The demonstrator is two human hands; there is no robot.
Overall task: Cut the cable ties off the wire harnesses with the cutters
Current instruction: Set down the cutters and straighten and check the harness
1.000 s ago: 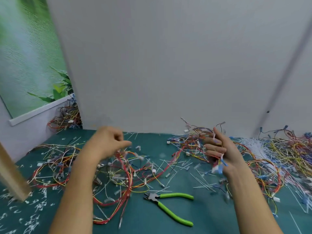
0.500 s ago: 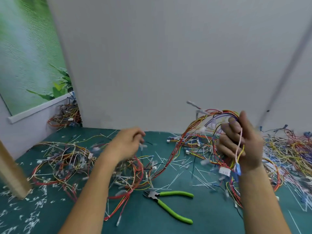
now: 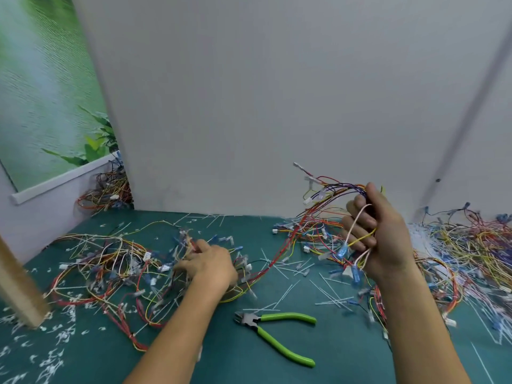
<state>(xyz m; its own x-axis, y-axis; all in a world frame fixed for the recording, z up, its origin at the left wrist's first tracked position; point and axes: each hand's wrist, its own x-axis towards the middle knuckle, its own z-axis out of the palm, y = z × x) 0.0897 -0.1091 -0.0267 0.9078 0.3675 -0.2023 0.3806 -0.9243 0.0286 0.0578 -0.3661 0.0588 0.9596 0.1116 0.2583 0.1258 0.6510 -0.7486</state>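
Observation:
My right hand (image 3: 381, 234) grips a bundle of coloured wires, a wire harness (image 3: 331, 195), lifted above the green mat (image 3: 332, 356); its wires arc left and trail down onto the mat. My left hand (image 3: 210, 263) is down in the loose harness pile (image 3: 110, 270) at the left-centre, its fingers curled among blurred wires and connectors. The green-handled cutters (image 3: 273, 332) lie on the mat between my forearms, jaws pointing left, handles spread, untouched. Cut white cable ties (image 3: 288, 268) lie scattered across the middle of the mat.
A dense heap of harnesses (image 3: 471, 245) covers the right side of the mat. More harnesses (image 3: 106, 194) sit in the back left corner. A wooden post (image 3: 19, 289) stands at the left edge. A grey wall runs close behind the mat.
My left hand has dropped from above the mat into the left pile of wires. My right hand has kept the harness raised and shifted slightly, wires swinging.

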